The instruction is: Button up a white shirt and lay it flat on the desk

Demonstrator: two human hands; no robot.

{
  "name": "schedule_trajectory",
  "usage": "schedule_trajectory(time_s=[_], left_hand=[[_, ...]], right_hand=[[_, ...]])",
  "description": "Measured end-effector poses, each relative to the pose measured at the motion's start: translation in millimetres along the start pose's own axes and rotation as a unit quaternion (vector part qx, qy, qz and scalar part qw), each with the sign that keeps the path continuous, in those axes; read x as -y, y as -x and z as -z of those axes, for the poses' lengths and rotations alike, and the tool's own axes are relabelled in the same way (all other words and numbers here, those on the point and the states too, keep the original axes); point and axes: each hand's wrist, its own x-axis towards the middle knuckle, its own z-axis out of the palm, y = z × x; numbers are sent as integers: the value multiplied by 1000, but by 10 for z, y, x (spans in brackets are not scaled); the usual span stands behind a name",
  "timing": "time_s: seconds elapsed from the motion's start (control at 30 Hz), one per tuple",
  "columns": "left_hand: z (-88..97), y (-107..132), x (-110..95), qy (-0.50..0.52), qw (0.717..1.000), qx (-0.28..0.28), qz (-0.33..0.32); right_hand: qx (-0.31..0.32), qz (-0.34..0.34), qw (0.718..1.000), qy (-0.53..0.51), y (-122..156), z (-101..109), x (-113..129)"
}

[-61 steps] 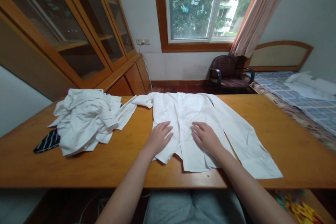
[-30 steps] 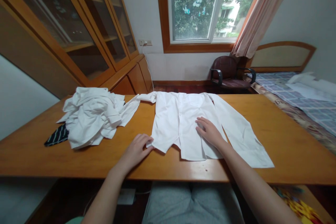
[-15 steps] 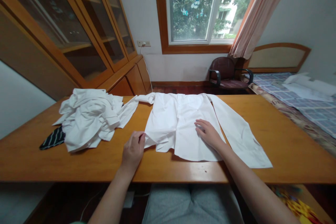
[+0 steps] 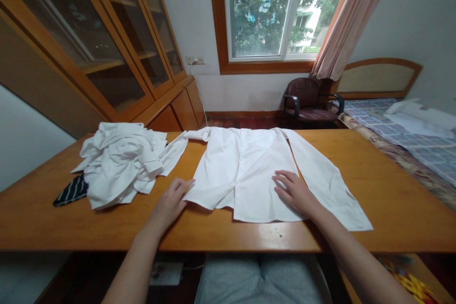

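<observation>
A white long-sleeved shirt point(image 4: 261, 171) lies front side up on the wooden table point(image 4: 117, 230), its hem toward me. My left hand point(image 4: 173, 198) pinches the lower left corner of the hem between thumb and fingers. On the shirt's lower right front rests my right hand point(image 4: 294, 192), palm down with fingers spread. The right sleeve stretches out beyond my right forearm. The left sleeve is bent outward and reaches a heap of white clothes point(image 4: 119, 166). From under that heap sticks out a dark striped cloth point(image 4: 71, 191).
A glass-fronted cabinet point(image 4: 142, 80) stands behind the table at left. Past the far edge are a brown armchair point(image 4: 308, 99) and a bed point(image 4: 402, 128) with a checked cover. Yellow items point(image 4: 409, 280) lie low at the right, below the table edge.
My left hand has drawn the hem corner left and toward me, and the shirt's left front is flatter. My right hand has slid slightly right and toward me.
</observation>
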Motion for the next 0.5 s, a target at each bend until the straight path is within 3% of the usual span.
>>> schedule_trajectory(time_s=[0.13, 0.27, 0.37, 0.5], left_hand=[[-174, -63, 42, 14, 986, -95, 133], [-302, -122, 33, 98, 956, -91, 260], [-241, -132, 55, 138, 954, -46, 261], [7, -83, 151, 38, 984, -27, 172]], right_hand=[[-7, 6, 1000, 21, 95, -7, -75], [5, 3, 999, 42, 104, -42, -79], [9, -1, 999, 47, 95, -38, -68], [17, -1, 999, 52, 99, -11, -48]])
